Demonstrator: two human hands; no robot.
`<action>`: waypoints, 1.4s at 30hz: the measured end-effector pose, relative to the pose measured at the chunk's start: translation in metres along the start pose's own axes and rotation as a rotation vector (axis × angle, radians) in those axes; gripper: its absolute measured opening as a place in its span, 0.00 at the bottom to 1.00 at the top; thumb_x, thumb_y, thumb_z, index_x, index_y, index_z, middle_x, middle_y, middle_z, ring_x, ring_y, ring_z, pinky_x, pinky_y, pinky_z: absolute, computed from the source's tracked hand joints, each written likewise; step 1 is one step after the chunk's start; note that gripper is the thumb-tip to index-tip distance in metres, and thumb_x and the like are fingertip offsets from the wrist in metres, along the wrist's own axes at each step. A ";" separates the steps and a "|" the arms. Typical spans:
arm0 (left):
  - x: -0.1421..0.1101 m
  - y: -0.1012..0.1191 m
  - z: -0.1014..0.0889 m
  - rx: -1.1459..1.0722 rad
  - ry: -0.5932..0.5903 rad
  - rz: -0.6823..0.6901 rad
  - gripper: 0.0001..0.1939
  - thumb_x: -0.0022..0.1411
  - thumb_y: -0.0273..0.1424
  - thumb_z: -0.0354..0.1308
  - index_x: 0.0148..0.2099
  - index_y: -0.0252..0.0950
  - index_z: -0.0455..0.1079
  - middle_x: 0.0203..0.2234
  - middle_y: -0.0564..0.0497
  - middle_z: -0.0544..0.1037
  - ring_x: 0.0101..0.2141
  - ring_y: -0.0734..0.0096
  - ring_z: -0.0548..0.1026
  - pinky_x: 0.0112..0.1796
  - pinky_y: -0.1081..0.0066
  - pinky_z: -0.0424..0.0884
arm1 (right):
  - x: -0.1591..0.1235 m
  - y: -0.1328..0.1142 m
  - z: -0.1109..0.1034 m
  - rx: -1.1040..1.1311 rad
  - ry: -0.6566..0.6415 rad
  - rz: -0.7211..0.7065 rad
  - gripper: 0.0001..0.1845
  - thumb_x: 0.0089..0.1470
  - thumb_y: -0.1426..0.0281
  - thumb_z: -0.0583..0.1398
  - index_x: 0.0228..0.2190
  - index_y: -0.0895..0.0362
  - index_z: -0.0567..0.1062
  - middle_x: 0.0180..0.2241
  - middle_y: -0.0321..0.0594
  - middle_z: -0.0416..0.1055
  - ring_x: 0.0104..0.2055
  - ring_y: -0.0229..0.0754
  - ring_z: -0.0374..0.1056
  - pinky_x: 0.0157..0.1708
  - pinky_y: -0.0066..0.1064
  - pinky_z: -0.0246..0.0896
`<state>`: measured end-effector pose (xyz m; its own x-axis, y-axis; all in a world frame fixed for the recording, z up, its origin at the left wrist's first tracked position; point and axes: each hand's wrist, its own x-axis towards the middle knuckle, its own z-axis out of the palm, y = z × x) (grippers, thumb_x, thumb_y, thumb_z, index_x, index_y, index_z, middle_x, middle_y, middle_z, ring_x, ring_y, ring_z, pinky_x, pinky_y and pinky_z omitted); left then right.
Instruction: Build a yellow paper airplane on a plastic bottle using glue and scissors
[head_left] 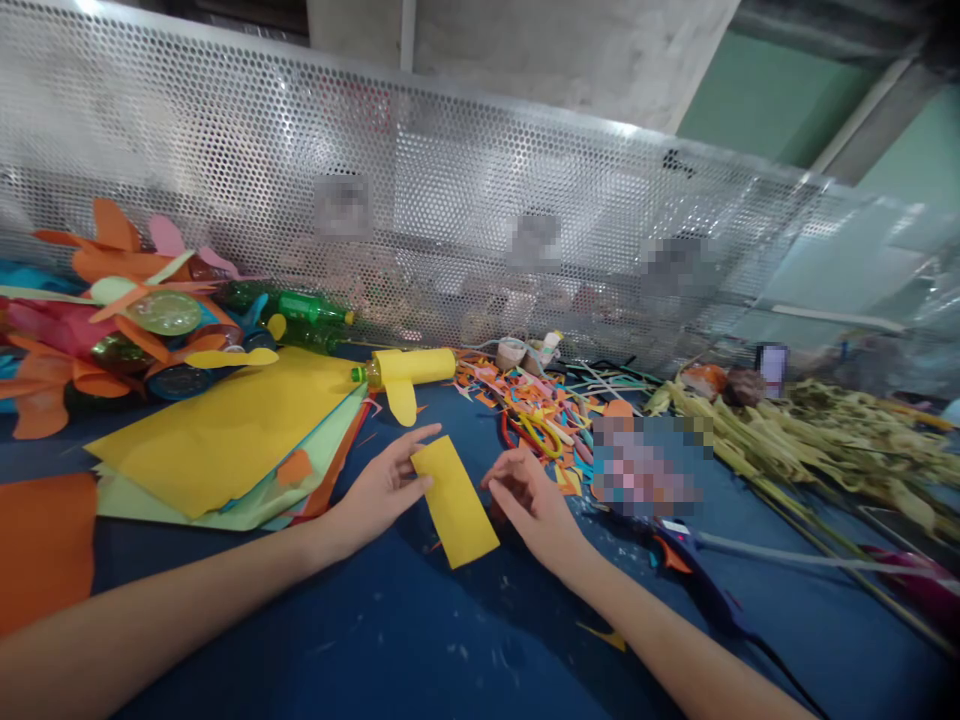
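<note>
My left hand [386, 485] pinches the upper left edge of a yellow paper rectangle [457, 505] between thumb and fingers, tilted above the blue table [360, 640]. My right hand [536, 505] is just right of the paper, its fingers loosely bent and apart from the thumb, with nothing visible in them. Beyond the hands lies a small bottle wrapped in yellow paper [431, 366], its green cap pointing left and a rounded yellow flap hanging down. A dark blue glue gun [705, 585] lies right of my right forearm.
Stacked coloured paper sheets [225, 430] lie at left, below bottles with orange paper petals [112, 260]. Paper scraps [517, 385] and scissors with looped handles [551, 435] lie ahead. Dried husks [810, 440] cover the right. A perforated metal screen [465, 180] stands behind.
</note>
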<state>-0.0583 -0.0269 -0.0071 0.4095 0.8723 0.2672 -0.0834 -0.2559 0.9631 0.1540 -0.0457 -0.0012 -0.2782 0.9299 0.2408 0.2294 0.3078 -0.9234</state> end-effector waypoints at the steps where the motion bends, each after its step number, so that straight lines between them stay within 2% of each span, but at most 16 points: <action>1: 0.000 0.000 0.000 0.025 0.006 -0.007 0.26 0.57 0.27 0.54 0.58 0.40 0.54 0.47 0.46 0.68 0.46 0.66 0.69 0.47 0.64 0.65 | 0.000 -0.001 0.000 -0.015 -0.005 0.000 0.07 0.56 0.65 0.53 0.35 0.52 0.58 0.31 0.35 0.65 0.25 0.34 0.62 0.25 0.27 0.61; 7: 0.000 0.001 0.000 0.109 0.022 -0.030 0.26 0.56 0.27 0.55 0.57 0.40 0.55 0.46 0.47 0.69 0.42 0.68 0.71 0.45 0.64 0.67 | -0.002 -0.002 0.000 -0.060 -0.043 0.027 0.07 0.55 0.65 0.54 0.34 0.53 0.59 0.30 0.35 0.64 0.27 0.35 0.63 0.26 0.27 0.61; 15: 0.000 0.001 0.000 0.044 -0.003 -0.053 0.27 0.55 0.25 0.56 0.57 0.39 0.54 0.41 0.48 0.72 0.40 0.69 0.73 0.45 0.63 0.67 | -0.002 0.001 0.000 -0.192 -0.106 -0.031 0.06 0.52 0.69 0.56 0.32 0.54 0.62 0.29 0.34 0.67 0.28 0.34 0.64 0.28 0.26 0.59; 20: 0.001 -0.002 0.000 0.095 0.037 -0.066 0.26 0.54 0.26 0.56 0.55 0.38 0.55 0.40 0.48 0.72 0.41 0.68 0.73 0.44 0.64 0.69 | -0.002 0.002 0.000 -0.277 -0.104 -0.056 0.03 0.51 0.71 0.56 0.31 0.55 0.65 0.28 0.34 0.67 0.30 0.35 0.65 0.28 0.25 0.59; 23: 0.002 -0.006 0.000 0.146 0.083 -0.078 0.21 0.55 0.28 0.56 0.51 0.38 0.58 0.38 0.49 0.72 0.40 0.68 0.73 0.41 0.65 0.71 | -0.003 0.001 0.000 -0.316 -0.102 -0.077 0.02 0.51 0.71 0.56 0.31 0.55 0.67 0.28 0.34 0.68 0.29 0.34 0.65 0.28 0.25 0.59; 26: 0.001 -0.006 0.000 0.316 0.137 -0.015 0.13 0.55 0.30 0.55 0.45 0.39 0.64 0.42 0.48 0.68 0.41 0.68 0.71 0.42 0.65 0.71 | -0.003 -0.002 0.000 -0.366 -0.100 -0.087 0.03 0.52 0.70 0.55 0.31 0.55 0.68 0.26 0.34 0.69 0.27 0.34 0.65 0.28 0.25 0.58; 30: -0.003 0.001 0.002 0.764 0.193 0.196 0.06 0.57 0.30 0.53 0.36 0.40 0.71 0.44 0.48 0.67 0.46 0.63 0.67 0.49 0.58 0.63 | -0.002 -0.003 -0.002 -0.414 -0.062 -0.069 0.04 0.53 0.69 0.55 0.31 0.56 0.69 0.24 0.33 0.70 0.25 0.34 0.65 0.26 0.25 0.57; 32: -0.005 0.007 0.004 0.891 0.154 0.298 0.06 0.58 0.30 0.53 0.33 0.39 0.72 0.41 0.49 0.69 0.46 0.62 0.66 0.50 0.57 0.61 | -0.001 -0.001 -0.002 -0.419 -0.049 -0.066 0.04 0.54 0.69 0.54 0.31 0.56 0.68 0.23 0.33 0.70 0.24 0.34 0.65 0.26 0.24 0.57; 35: -0.008 0.012 0.010 0.916 -0.004 0.394 0.08 0.59 0.30 0.51 0.35 0.39 0.72 0.35 0.49 0.74 0.45 0.63 0.67 0.49 0.59 0.62 | 0.000 0.001 -0.003 -0.425 -0.048 -0.073 0.05 0.54 0.69 0.54 0.31 0.55 0.68 0.23 0.33 0.71 0.25 0.34 0.66 0.26 0.25 0.58; 39: -0.013 0.013 0.016 0.915 -0.226 0.410 0.10 0.60 0.32 0.51 0.41 0.37 0.70 0.34 0.48 0.75 0.43 0.64 0.68 0.48 0.62 0.63 | 0.001 0.001 -0.003 -0.484 -0.024 -0.084 0.06 0.55 0.68 0.53 0.31 0.55 0.69 0.25 0.34 0.71 0.26 0.36 0.66 0.27 0.26 0.58; 42: -0.015 0.014 0.018 0.958 -0.328 0.405 0.10 0.60 0.34 0.50 0.40 0.36 0.70 0.35 0.47 0.74 0.41 0.63 0.68 0.47 0.62 0.63 | 0.003 0.000 -0.004 -0.603 0.013 -0.097 0.09 0.56 0.66 0.52 0.30 0.54 0.70 0.25 0.36 0.70 0.27 0.37 0.66 0.28 0.27 0.58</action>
<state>-0.0490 -0.0514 0.0016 0.7455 0.5332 0.3999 0.4179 -0.8414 0.3427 0.1571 -0.0425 0.0005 -0.3140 0.8931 0.3223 0.6924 0.4476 -0.5658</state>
